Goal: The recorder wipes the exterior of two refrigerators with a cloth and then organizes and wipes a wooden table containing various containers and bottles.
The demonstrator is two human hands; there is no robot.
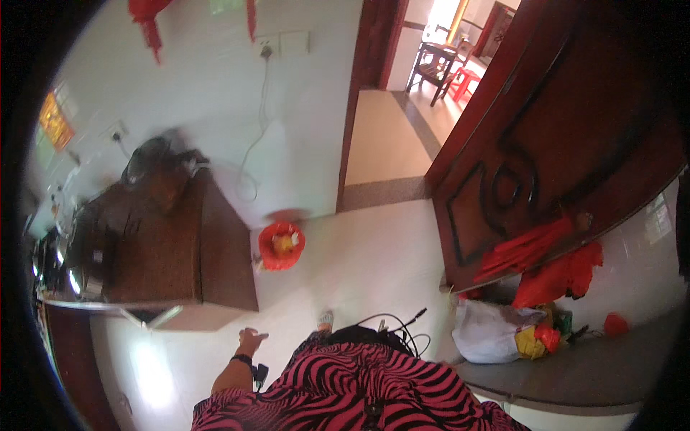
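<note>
My left hand (252, 339) hangs low over the pale floor with its fingers spread and nothing visible in it. A black strap (242, 357) circles that wrist, and a small dark device (261, 374) shows beside it. The nearest furniture to this hand is a dark brown wooden cabinet (223, 253). My right hand is out of view. At my waist sits a black pouch or bag (358, 334) with loose black cables (412, 328). Before me stands a red plastic bin (281, 245) holding some litter, against the white wall.
A carved dark red wooden door (485, 178) stands ajar at a doorway. Beyond are a wooden chair (435, 67) and a red stool (464, 81). To the right, a white plastic bag (482, 331) and red bags (560, 275) are by a grey ledge (571, 372). A cord (262, 118) hangs from a wall socket.
</note>
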